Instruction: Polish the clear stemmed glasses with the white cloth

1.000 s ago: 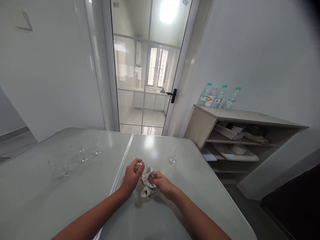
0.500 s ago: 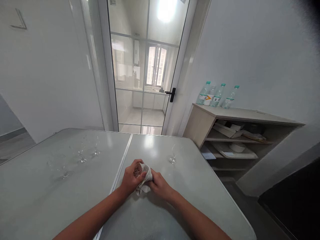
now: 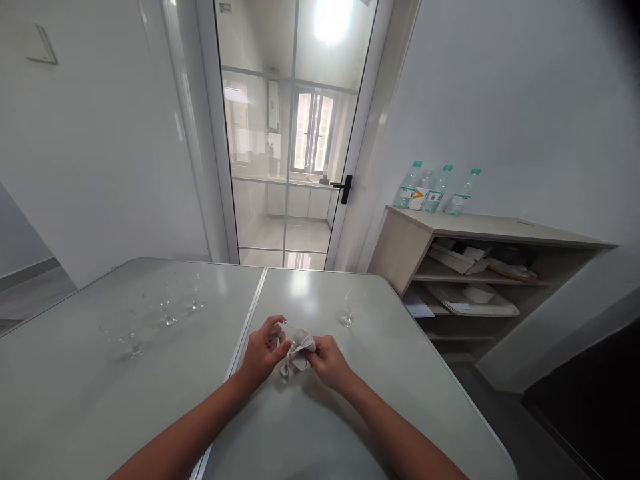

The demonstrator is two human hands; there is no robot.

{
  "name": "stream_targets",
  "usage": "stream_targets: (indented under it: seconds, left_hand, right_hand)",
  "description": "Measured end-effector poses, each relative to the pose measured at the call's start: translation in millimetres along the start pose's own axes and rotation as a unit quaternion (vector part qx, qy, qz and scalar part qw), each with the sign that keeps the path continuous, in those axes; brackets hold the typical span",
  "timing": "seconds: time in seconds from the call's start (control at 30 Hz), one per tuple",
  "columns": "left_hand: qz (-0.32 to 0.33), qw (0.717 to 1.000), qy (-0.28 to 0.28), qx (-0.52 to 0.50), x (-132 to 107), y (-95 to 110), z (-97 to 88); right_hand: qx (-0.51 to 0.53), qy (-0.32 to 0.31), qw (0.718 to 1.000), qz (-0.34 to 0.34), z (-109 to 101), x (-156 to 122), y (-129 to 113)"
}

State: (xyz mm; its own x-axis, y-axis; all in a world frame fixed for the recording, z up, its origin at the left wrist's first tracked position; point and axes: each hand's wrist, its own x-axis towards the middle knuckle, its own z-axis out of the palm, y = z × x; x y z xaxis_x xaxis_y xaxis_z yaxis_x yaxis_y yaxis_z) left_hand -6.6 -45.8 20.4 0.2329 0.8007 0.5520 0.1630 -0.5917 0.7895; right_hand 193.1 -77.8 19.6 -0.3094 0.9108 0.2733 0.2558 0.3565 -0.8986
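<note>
Over the near middle of the table, my left hand [image 3: 262,352] curls its fingers round a clear glass [image 3: 284,331], mostly covered by fingers and cloth. My right hand [image 3: 330,363] grips a crumpled whitish cloth [image 3: 299,357], which wraps part of the glass and hangs down below it. A clear stemmed glass [image 3: 347,320] stands on its foot beyond my right hand. To the left stand other clear stemmed glasses, among them a near one [image 3: 134,349], a middle one [image 3: 169,320] and a far one [image 3: 197,305].
The pale table [image 3: 240,433] has a light seam strip running front to back. Behind it is a glass-paned door [image 3: 260,207] with a black handle [image 3: 345,189]. At right, a shelf unit [image 3: 407,250] carries several plastic bottles [image 3: 436,193] on top and trays and papers inside.
My right hand has moved slightly right with the cloth, turning away from my left hand. More of the cloth and the glass now shows between them. The standing glasses stay in place.
</note>
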Motion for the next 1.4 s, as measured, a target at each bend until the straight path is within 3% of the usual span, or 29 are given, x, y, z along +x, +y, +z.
stream_targets:
  seconds: [0.1, 0.17, 0.3, 0.4, 0.57, 0.67, 0.73, 0.83, 0.9, 0.97, 1.03, 1.1, 1.17, 1.23, 1.3, 1.4]
  left_hand:
    - [0.015, 0.999, 0.022, 0.036, 0, 1, -0.2]
    - [0.028, 0.998, 0.028, 0.048, -1, 0, 0.3]
    - [0.032, 0.999, 0.012, 0.038, -3, -4, -0.6]
    - [-0.005, 1.0, 0.003, -0.02, -2, -6, -2.2]
    - [-0.019, 0.996, -0.017, -0.088, -2, -4, -1.0]
    - [-0.017, 0.998, -0.013, -0.058, -2, -5, -0.2]
    - [0.003, 1.0, 0.004, -0.007, -3, -8, -1.2]
    - [0.049, 0.993, 0.04, 0.095, -3, -13, -4.8]
    - [0.086, 0.983, 0.064, 0.148, -3, -16, -7.3]
    - [0.138, 0.971, 0.079, 0.177, -3, -17, -9.1]
    - [0.196, 0.959, 0.075, 0.191, -3, -16, -9.9]
    - [0.245, 0.947, 0.057, 0.199, -2, -12, -10.0]
    - [0.275, 0.938, 0.04, 0.209, -1, -9, -10.1]
    - [0.282, 0.934, 0.042, 0.216, 0, -7, -10.9]
    - [0.27, 0.936, 0.062, 0.216, 1, -7, -12.4]
    - [0.256, 0.942, 0.077, 0.205, 1, -11, -14.1]
  right_hand:
    - [-0.121, 0.058, 0.988, -0.077, -4, 1, -5]
    - [-0.109, 0.027, 0.99, -0.08, -5, 0, -10]
    - [-0.008, -0.085, 0.996, -0.024, -2, -1, -11]
    - [0.096, -0.071, 0.992, 0.041, 0, 1, -6]
    - [0.259, -0.081, 0.951, 0.146, 2, 5, 0]
    - [0.239, -0.013, 0.96, 0.146, 2, 7, 2]
    - [0.137, 0.109, 0.978, 0.109, -1, 8, 2]
    - [-0.006, 0.278, 0.958, 0.073, -9, 9, 2]
    - [0.01, 0.28, 0.955, 0.097, -9, 10, 2]
    - [0.118, 0.206, 0.96, 0.15, -2, 10, 4]
    - [0.255, 0.126, 0.938, 0.197, 7, 10, 7]
    - [0.338, 0.094, 0.91, 0.221, 13, 11, 12]
    - [0.325, 0.128, 0.911, 0.22, 10, 13, 16]
    - [0.249, 0.225, 0.922, 0.193, 0, 15, 20]
    - [0.194, 0.322, 0.913, 0.16, -11, 18, 24]
    - [0.219, 0.299, 0.916, 0.153, -15, 20, 27]
